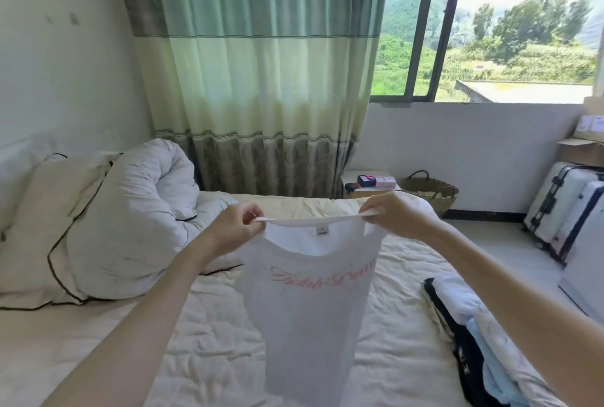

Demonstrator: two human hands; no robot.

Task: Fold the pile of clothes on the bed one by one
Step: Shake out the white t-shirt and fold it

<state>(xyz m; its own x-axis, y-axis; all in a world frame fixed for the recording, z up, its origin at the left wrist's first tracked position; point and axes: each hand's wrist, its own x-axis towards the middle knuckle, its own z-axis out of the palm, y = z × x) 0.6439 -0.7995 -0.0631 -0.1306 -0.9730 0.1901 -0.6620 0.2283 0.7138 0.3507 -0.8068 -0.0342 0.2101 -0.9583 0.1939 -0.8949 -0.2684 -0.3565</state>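
Both hands [320, 220] pinching white T-shirt [310, 308] aloft, print seemingly reversed

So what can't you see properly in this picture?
Head view only:
- Pink writing on the white T-shirt: seen through the fabric, too blurred to read.
- Neck label: too small to read.
- Pile of clothes: cut off by the bottom edge and partly behind the right forearm, so no count.
- Suitcases: cut off by the right edge.
- Bed behind the T-shirt: hidden.
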